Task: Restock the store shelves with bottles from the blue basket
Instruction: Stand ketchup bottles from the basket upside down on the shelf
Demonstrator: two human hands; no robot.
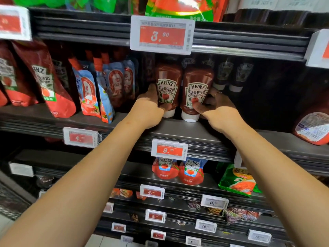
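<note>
Gripping two ketchup bottles, left hand (148, 102) one (168, 86), right hand (216, 106) other (196, 91).

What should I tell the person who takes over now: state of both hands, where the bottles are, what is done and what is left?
Left hand: grips the left ketchup bottle low on its body.
Right hand: grips the right ketchup bottle the same way.
Both bottles stand cap down, side by side, at the front edge of the shelf, above the 9.40 price tag. More such bottles stand behind to the right.
Done: two bottles brought to the shelf.
Left: release them, probably push them back. The blue basket is out of view, so what remains is unknown.
</note>
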